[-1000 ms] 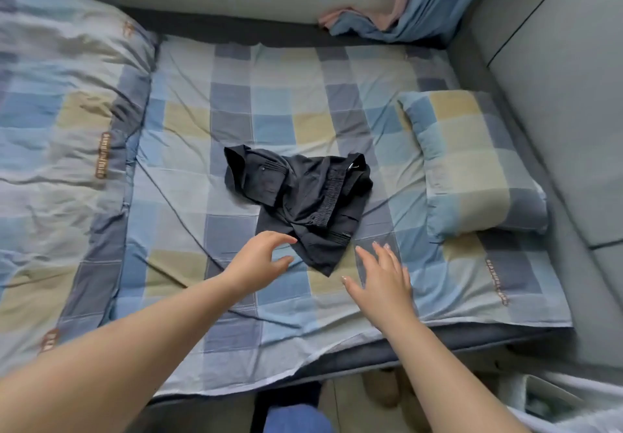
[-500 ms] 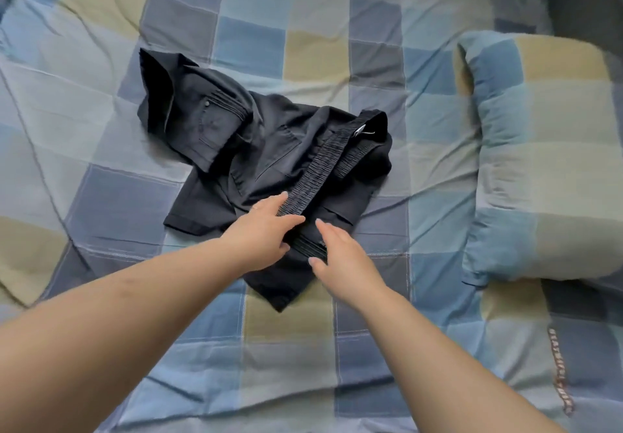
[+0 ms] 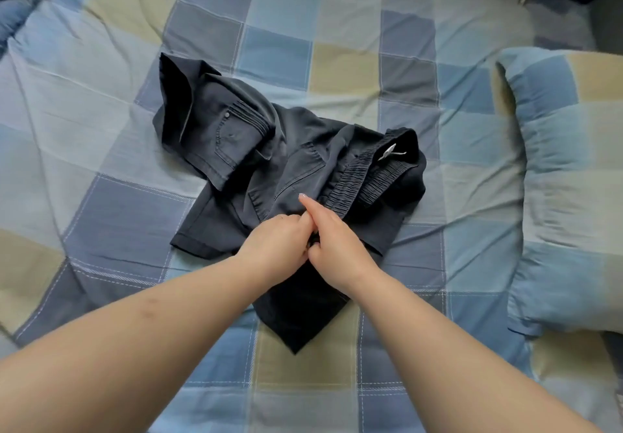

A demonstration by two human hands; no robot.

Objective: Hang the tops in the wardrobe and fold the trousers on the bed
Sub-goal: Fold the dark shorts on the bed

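Checked bed [image 3: 344, 65], both hands now gripping crumpled black trousers [image 3: 236, 149], camera closer

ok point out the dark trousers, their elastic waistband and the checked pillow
dark crumpled trousers [image 3: 215, 136]: head view, on the pocket panel
gathered elastic waistband [image 3: 347, 180]: head view, mid-band
blue and yellow checked pillow [image 3: 569, 176]: head view, its top face

Black trousers [image 3: 286, 163] — blue-yellow checked bedsheet [image 3: 101, 102]
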